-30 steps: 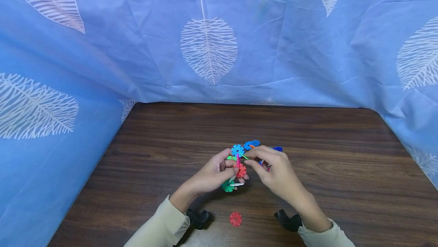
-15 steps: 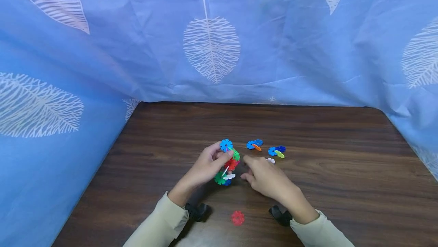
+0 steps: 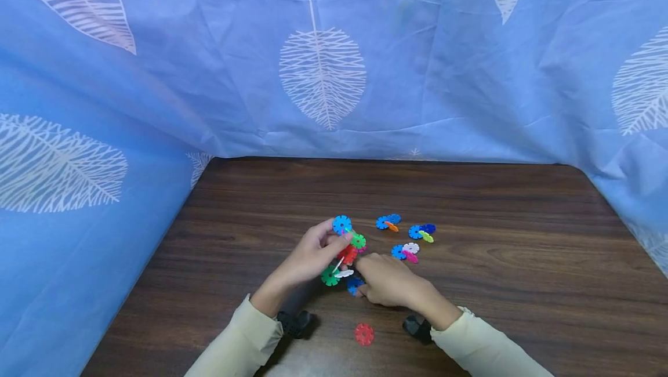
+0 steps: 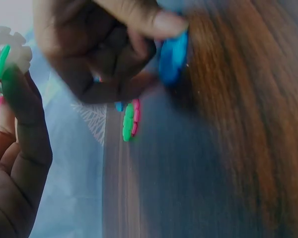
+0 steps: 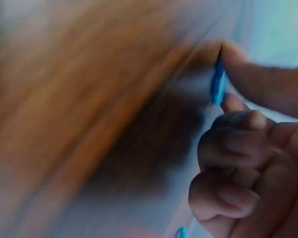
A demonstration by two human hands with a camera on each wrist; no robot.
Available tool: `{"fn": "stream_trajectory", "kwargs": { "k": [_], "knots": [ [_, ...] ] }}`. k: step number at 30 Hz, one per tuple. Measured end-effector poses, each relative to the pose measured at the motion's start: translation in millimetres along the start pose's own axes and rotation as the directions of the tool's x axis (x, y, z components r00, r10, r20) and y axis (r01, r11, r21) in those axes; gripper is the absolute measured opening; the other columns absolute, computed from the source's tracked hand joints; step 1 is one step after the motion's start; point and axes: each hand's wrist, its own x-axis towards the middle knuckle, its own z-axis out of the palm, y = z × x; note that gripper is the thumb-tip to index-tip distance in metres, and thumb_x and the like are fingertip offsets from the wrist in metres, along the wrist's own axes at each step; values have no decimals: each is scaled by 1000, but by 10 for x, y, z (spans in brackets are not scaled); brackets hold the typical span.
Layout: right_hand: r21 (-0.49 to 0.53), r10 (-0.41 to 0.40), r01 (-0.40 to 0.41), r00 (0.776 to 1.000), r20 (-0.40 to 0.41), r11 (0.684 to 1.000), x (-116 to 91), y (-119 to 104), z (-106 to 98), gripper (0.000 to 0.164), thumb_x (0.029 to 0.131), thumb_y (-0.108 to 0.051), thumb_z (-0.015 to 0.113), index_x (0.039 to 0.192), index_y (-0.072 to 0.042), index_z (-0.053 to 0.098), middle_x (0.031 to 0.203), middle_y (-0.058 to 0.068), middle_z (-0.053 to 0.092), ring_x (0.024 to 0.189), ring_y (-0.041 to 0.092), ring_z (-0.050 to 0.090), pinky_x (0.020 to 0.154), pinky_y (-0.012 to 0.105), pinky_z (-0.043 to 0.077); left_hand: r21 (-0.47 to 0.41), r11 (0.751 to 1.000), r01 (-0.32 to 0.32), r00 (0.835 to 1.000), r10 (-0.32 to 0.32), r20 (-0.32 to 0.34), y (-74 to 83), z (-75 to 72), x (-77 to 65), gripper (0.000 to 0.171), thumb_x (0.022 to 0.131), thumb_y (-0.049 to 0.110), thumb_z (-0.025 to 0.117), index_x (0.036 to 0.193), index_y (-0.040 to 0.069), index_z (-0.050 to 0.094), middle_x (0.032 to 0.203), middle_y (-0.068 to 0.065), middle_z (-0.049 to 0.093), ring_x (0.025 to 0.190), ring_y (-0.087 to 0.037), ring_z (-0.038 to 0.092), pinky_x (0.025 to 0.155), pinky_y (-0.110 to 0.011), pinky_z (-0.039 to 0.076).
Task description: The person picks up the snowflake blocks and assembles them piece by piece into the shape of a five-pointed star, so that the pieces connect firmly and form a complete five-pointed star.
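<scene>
My left hand (image 3: 315,252) grips a joined cluster of notched plastic discs above the table. A blue disc (image 3: 342,224) tops the cluster, with a green disc (image 3: 358,241) and a red disc (image 3: 348,256) below it. At its lower end are another green disc (image 3: 330,275) and a white disc edge-on. Just right of the cluster, my right hand (image 3: 388,279) pinches a separate blue disc (image 3: 355,285) between thumb and finger, low by the tabletop. In the right wrist view that blue disc (image 5: 218,83) shows edge-on and blurred, the other fingers curled.
A loose red disc (image 3: 364,334) lies flat on the wooden table (image 3: 250,203) near the front. Behind the right hand lie three small joined groups: a blue-and-orange group (image 3: 383,223), a blue-and-yellow group (image 3: 416,231) and a blue, white and pink group (image 3: 399,252). A blue patterned cloth (image 3: 235,75) borders the table.
My right hand has left the green disc on the cluster, moved down and left, and taken hold of a blue disc. My left hand has shifted left with the cluster, which has turned.
</scene>
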Motion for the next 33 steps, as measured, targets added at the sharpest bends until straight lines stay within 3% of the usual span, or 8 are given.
{"fn": "stream_trajectory", "kwargs": {
  "k": [3,6,10,12,14,19,27,33],
  "knots": [
    [134,-6,-1,999,50,991,-45,89,-36,27,88,-9,83,86,-13,57,71,-6,50,62,9,42,53,25,34,3,1000,-1,1000,0,14,-7,-12,-13,30,109,21,54,129,-2,58,70,-6,58,60,-13,52,53,-22,44],
    [301,-23,25,1000,-12,953,-95,202,-93,24,91,-10,80,85,-12,57,67,-6,48,58,5,40,52,21,32,2,1000,1,1000,-1,30,-13,-10,-12,29,109,21,55,128,-1,58,71,-9,58,64,-17,53,55,-22,45],
    [560,-14,136,976,-217,817,-177,300,-185,13,99,-8,71,89,-4,63,68,7,57,52,9,47,48,22,42,-2,1000,-12,999,12,34,-25,3,4,26,109,20,56,123,-1,58,72,-10,57,66,-18,53,58,-22,42],
    [645,2,193,957,-289,740,-221,307,-222,10,101,-6,66,94,1,64,72,17,61,50,18,52,46,25,45,-13,1000,-23,999,24,41,-31,7,7,23,108,18,56,120,-1,57,72,-12,58,63,-16,50,57,-22,39],
    [683,8,228,946,-324,694,-258,292,-247,12,103,-5,63,98,5,64,75,23,63,52,27,56,45,26,46,-40,999,-28,998,30,62,-39,9,8,20,108,16,57,120,0,56,76,-17,62,62,-17,51,56,-23,38],
    [681,23,241,935,-354,692,-298,238,-277,15,105,-5,60,100,8,64,75,19,64,54,31,57,43,20,37,-72,997,-5,995,12,97,-71,26,22,22,108,17,59,124,3,56,92,-14,73,63,-19,54,53,-23,42],
    [670,36,252,922,-384,698,-296,209,-292,13,103,-3,62,99,8,64,71,6,64,50,30,53,41,20,35,-108,994,33,999,-30,38,-101,124,35,30,110,26,54,128,3,58,88,-8,72,83,-33,71,52,-32,58],
    [682,58,245,920,-388,689,-303,184,-303,14,102,-2,63,97,10,65,70,12,63,47,20,49,41,19,35,-172,984,46,998,-40,43,-83,167,23,28,110,30,54,124,6,58,84,-6,67,78,-22,71,49,-30,58]
  ]
}}
